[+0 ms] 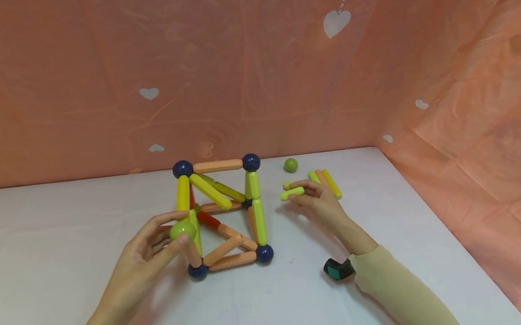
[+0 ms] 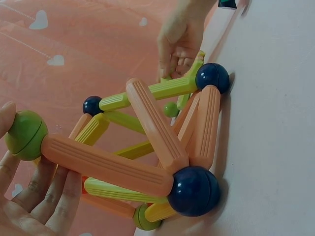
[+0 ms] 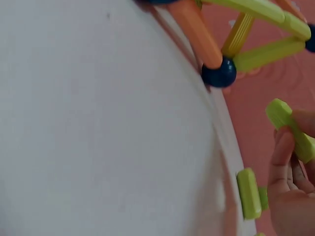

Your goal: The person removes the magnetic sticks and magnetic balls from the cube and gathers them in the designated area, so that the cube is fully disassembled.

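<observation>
A frame of magnetic sticks and balls stands on the table, with dark blue balls [image 1: 265, 254] at several corners. At its front left, my left hand [image 1: 144, 256] pinches a green ball [image 2: 26, 135] between thumb and fingers. That ball sits at the upper end of an orange stick [image 2: 108, 164], whose lower end meets a dark blue ball [image 2: 193, 191]. Right of the frame, my right hand [image 1: 321, 204] pinches a light green stick [image 3: 290, 129] between thumb and fingertips, apart from the frame. A second light green piece [image 1: 287, 185] shows just behind it.
Beyond my right hand lie several loose sticks, including a yellow one [image 1: 332, 183]. A loose green ball [image 1: 290, 165] sits near the table's back edge. An orange cloth [image 1: 243, 62] with white hearts hangs behind the white table [image 1: 287, 319].
</observation>
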### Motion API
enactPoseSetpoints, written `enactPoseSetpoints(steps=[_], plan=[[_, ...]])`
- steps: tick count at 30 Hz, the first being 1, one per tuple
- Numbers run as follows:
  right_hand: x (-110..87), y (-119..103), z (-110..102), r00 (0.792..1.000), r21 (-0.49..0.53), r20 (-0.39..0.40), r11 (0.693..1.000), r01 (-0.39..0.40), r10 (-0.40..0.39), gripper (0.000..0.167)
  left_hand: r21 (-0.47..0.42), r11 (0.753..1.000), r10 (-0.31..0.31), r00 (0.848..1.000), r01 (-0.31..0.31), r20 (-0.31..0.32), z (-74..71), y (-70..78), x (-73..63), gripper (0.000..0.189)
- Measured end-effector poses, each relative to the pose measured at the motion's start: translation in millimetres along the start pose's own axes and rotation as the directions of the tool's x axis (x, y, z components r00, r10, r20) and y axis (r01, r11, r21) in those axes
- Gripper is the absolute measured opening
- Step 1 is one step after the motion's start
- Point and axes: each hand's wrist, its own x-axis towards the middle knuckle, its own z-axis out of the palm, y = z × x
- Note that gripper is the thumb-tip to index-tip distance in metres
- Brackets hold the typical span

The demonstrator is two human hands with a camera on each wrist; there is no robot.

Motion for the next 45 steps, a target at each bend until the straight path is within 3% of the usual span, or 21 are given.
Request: enactPoseSetpoints(steps=[14, 20, 31, 34, 39, 45], plan=[[11.8, 14.5, -15.1, 0.981, 0.08, -0.143, 0.99, -0.12, 0.131, 0.039, 0.006, 1.0, -0.017, 1.0, 0.017, 0.004, 0.8, 1.4, -1.1, 0.043], [11.4, 12.9, -11.3, 0.975, 0.107, -0.178, 0.987, -0.117, 0.135, 0.038, 0.006, 1.0, -0.017, 1.0, 0.017, 0.005, 1.1, 1.1, -1.2, 0.043], [-0.9, 7.1, -7.2, 0.964, 0.003, -0.251, 0.996, -0.091, 0.089, 0.034, 0.01, 1.0, -0.018, 1.0, 0.018, -0.001, 1.1, 1.0, -1.5, 0.043], [-7.6, 3.5, -4.3, 0.976, 0.032, -0.21, 0.998, -0.046, 0.052, 0.033, 0.013, 1.0, -0.015, 1.0, 0.015, -0.003, 1.0, 0.5, -1.2, 0.043], [-19.0, -4.3, 7.4, 0.997, 0.055, -0.065, 0.997, 0.045, -0.041, 0.033, 0.007, 1.0, -0.009, 1.0, 0.009, -0.003, 1.0, -0.3, -0.3, 0.042], [-32.4, -13.5, 27.7, 0.98, 0.068, 0.13, 0.988, 0.142, -0.149, 0.036, -0.003, 1.0, 0.004, 1.0, -0.004, -0.004, 0.7, -0.7, -0.2, 0.042]])
